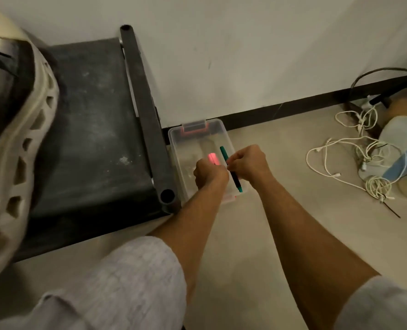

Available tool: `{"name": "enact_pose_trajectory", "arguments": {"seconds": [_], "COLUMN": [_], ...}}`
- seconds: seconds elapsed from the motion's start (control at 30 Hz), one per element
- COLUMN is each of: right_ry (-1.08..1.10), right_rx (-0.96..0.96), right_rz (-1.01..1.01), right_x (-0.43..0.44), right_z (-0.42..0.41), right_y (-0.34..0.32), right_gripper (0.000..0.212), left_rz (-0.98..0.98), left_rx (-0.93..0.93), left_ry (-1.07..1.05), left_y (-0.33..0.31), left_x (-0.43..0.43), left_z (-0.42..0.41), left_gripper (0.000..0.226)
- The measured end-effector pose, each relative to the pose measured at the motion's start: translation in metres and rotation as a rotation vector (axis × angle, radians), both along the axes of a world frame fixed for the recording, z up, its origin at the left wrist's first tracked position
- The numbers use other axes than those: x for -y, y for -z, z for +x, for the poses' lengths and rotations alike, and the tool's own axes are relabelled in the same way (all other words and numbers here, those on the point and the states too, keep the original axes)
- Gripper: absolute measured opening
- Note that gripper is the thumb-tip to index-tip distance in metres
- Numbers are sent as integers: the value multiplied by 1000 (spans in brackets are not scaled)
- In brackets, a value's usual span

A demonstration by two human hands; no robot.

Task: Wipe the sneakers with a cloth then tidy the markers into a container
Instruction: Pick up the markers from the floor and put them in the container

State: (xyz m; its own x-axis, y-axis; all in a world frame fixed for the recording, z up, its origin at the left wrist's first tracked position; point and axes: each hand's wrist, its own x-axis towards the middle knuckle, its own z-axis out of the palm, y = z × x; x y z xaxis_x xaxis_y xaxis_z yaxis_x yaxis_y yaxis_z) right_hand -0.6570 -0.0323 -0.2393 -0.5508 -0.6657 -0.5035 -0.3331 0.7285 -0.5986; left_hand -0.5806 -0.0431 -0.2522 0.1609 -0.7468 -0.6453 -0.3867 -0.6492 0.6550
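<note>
Both hands are over the clear container (222, 129), which sits on the floor (257, 234) just beside the black surface (90, 115). The left hand (210, 173) is curled round a pink marker (213, 159). The right hand (247, 163) pinches a green marker (236, 182) mid-barrel. The hands are touching or nearly so, I can't tell which.

The green marker lies slanted along the container's right rim, its lower tip at the near right corner. It isn't clearly inside.

Risks as I judge them:
- Letting go of the green marker here could tip it over the rim onto the floor, so I'd shift it left first.
- With the hands this crowded, opening one could knock the other's marker.
- The container looks light. A nudge from a wrist could slide it against the surface leg or turn it askew.
- The pink marker is blurred by glare, so I can't tell if it's one or two. A double grip could drop one short.

The sneaker (19, 139) is at far left, close to the camera and blurred. I can't tell if it is wiped. The white cables (326, 144) are well apart, no snag risk.
</note>
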Motion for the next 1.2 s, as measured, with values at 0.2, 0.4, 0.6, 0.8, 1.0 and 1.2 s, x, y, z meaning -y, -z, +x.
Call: {"name": "enact_pose_trajectory", "arguments": {"seconds": [0.2,0.4,0.6,0.8,1.0,1.2], "right_ry": [-29,-73,-35,13,78,146], "right_rx": [-118,-155,-90,50,65,75], "right_rz": [-25,31,38,9,49,18], "right_x": [12,17,6,2,9,16], "right_z": [4,12,13,13,12,6], "right_y": [32,47,64,64,70,47], "right_gripper": [19,29,25,26,26,25], "left_rz": [-105,21,108,171,151,108], "left_rx": [1,-146,-160,-246,-289,-314], "left_ry": [-7,-179,-157,-195,-248,-201], "left_y": [25,49,56,61,48,23], "left_x": [3,1,1,3,2,-9], "left_z": [-7,-6,-5,-7,-4,-5], "left_gripper": [12,29,18,21,19,20]}}
